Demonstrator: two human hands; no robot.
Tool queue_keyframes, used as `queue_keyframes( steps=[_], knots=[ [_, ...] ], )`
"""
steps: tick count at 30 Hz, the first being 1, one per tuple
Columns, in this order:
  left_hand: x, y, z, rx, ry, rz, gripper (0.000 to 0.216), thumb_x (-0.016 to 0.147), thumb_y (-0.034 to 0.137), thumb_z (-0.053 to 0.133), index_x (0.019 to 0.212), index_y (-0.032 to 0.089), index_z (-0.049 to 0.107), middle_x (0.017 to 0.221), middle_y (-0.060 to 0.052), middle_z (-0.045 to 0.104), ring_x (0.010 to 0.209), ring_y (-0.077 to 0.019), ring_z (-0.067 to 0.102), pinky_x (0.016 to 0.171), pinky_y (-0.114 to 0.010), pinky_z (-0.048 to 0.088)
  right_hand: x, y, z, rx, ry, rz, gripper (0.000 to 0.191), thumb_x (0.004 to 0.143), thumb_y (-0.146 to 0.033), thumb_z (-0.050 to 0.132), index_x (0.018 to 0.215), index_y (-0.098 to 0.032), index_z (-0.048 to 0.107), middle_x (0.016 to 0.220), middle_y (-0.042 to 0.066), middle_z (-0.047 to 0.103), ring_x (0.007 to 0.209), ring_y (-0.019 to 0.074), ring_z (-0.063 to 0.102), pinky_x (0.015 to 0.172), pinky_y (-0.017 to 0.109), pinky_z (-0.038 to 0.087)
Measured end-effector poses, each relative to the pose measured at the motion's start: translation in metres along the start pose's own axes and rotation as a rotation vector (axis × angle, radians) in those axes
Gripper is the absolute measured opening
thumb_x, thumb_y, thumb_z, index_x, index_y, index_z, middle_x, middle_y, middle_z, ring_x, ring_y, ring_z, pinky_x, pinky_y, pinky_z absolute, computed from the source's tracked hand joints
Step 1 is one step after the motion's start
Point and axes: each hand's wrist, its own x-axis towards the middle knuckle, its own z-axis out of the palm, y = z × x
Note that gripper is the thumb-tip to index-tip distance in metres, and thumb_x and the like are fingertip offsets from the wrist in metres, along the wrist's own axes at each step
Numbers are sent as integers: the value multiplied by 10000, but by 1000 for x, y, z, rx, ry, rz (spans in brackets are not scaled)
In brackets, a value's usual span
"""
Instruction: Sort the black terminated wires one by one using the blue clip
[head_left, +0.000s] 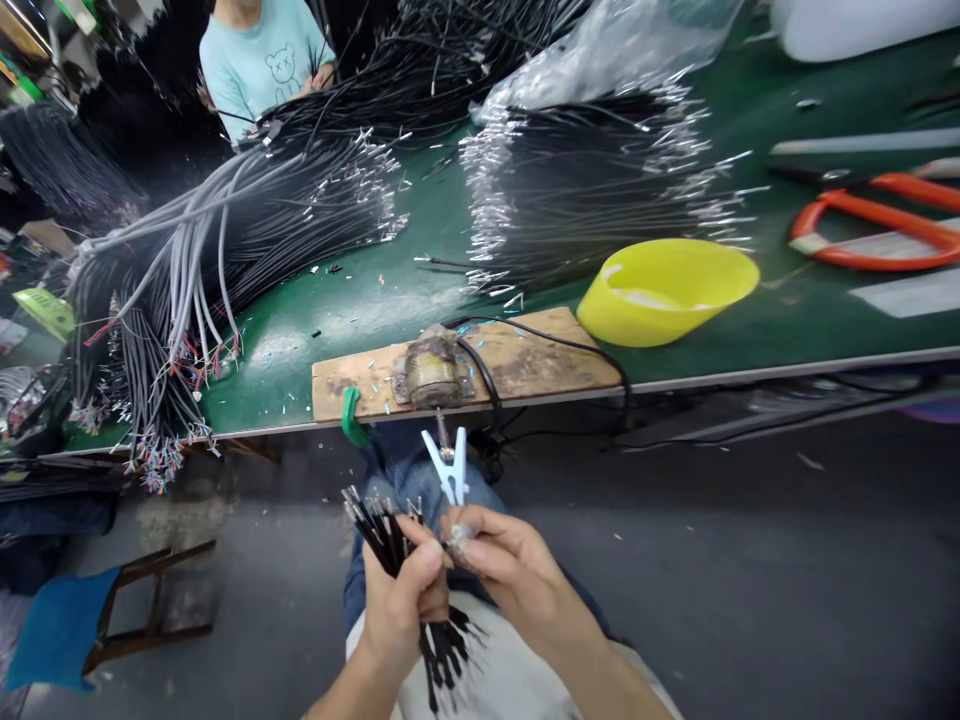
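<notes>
My left hand (405, 595) is closed around a bundle of short black cables (382, 530) held over my lap, their stripped ends fanned up and to the left. My right hand (499, 560) pinches something small and silvery (457, 540) at the top of that bundle; what it is I cannot make out. A white clip (450, 468) hangs just above both hands, below a rusty metal fixture (431, 372) mounted on a wooden board (540, 365) at the table's edge.
The green table (825, 330) carries big piles of black cables (592, 180), grey cables (187, 260), a yellow bowl (667, 290), orange-handled scissors (877, 220) and plastic bags. A person in a light blue shirt (262, 55) works across it. A stool with a blue seat (67, 625) stands at the lower left.
</notes>
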Motion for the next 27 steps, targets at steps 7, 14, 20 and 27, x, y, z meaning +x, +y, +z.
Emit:
queue_keyframes(
  steps=[7,14,20,27],
  knots=[
    [-3,-2,1,109,117,50,439,598,573,677,597,202,442,372,90,284,318,-22,177,318,-191,140,0,-5,2,-226,34,-305,203,673,-385,682,722,-188,665,633,25,572,564,139,476,543,264,397],
    [-2,9,2,248,70,127,416,583,533,701,559,146,551,447,45,381,362,-41,291,357,-207,244,-1,-14,1,-56,-150,-168,311,638,-470,701,613,-176,602,586,-11,491,540,116,444,522,238,358],
    [-2,17,3,307,69,268,286,550,410,757,536,154,631,558,-16,527,572,-140,490,599,-288,421,11,-21,-8,-83,-54,-113,294,650,-439,709,633,-166,602,608,-16,498,576,111,431,552,234,347],
    [-1,26,3,337,66,375,204,564,348,754,545,174,650,572,-25,550,543,-140,489,555,-284,410,39,-33,12,-55,-125,-145,461,714,-608,554,680,-159,657,594,21,566,570,135,472,561,265,393]
  ],
)
